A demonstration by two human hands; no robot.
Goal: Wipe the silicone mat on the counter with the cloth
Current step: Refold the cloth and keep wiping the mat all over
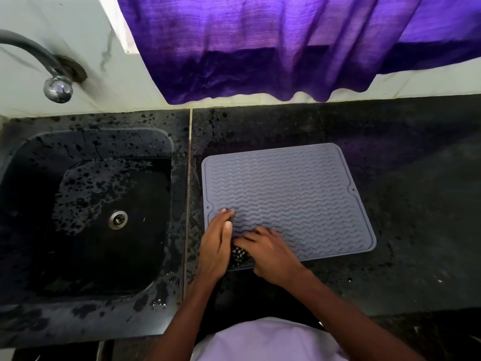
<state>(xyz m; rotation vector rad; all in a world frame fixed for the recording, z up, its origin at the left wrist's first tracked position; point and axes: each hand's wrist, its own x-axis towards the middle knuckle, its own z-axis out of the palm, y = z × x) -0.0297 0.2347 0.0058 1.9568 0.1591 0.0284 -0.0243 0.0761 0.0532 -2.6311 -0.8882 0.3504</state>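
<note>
Beyond a pale shirt (268,340), the left hand (214,246) lies straight-fingered on the near-left corner of the grey silicone mat (291,194), right of the sink (23,162) on the black counter (416,230), the right hand (272,254) pressing outstretched fingers on a checked cloth (238,255).

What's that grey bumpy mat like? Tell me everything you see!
The mat is a grey, rubbery-looking rectangle with rounded corners, a raised rim and rows of wavy ridges. It lies flat on the dark counter, right of the sink, slightly turned. The left hand rests on its near left part; the right hand presses a checked cloth there.
</note>
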